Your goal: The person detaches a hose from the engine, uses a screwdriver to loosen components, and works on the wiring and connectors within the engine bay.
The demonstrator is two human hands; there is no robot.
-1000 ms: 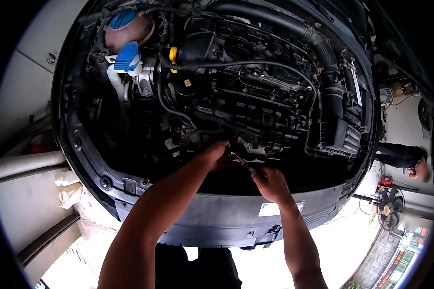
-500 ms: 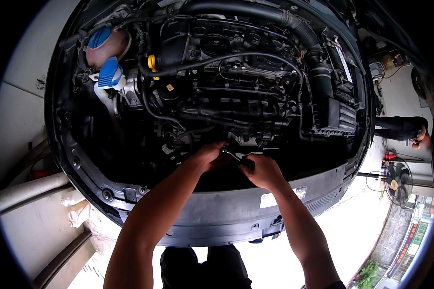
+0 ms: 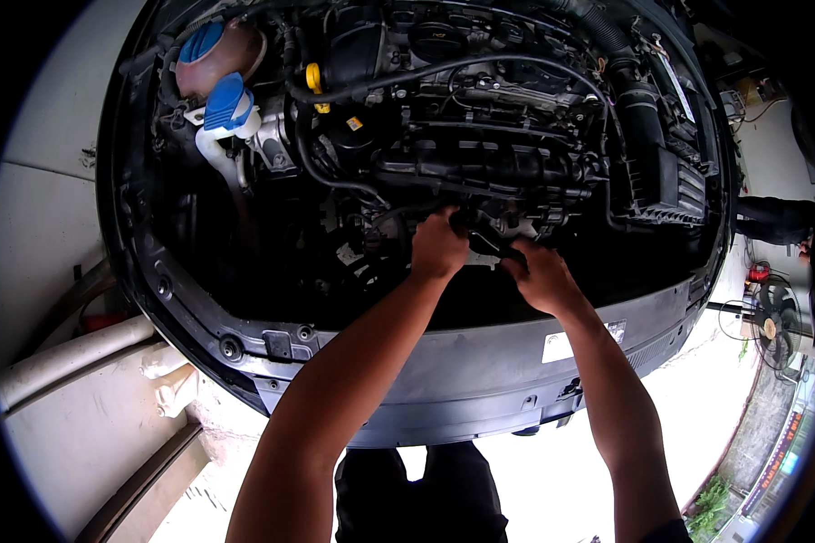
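Both arms reach over the car's front panel (image 3: 407, 362) into the open engine bay. My right hand (image 3: 543, 279) is closed round the handle end of a dark ratchet wrench (image 3: 489, 242), which slants up to the left. At its other end, my left hand (image 3: 440, 244) is wrapped with the fingers curled, covering the tool's head. The hands are just in front of the black engine (image 3: 480, 163), low by its front side. What the tool's head touches is hidden behind my left fingers and in shadow.
Left in the bay are a pinkish coolant tank (image 3: 231, 68) with a blue cap and a blue-lidded washer filler neck (image 3: 231, 107). A black airbox (image 3: 666, 185) stands at the right. Beyond the car are a floor fan (image 3: 771, 328) and a person in dark clothes (image 3: 779, 220).
The whole view has shifted, so the engine bay sits farther right and higher. My left hand has closed over the wrench's head, and the shiny shank between the hands no longer shows.
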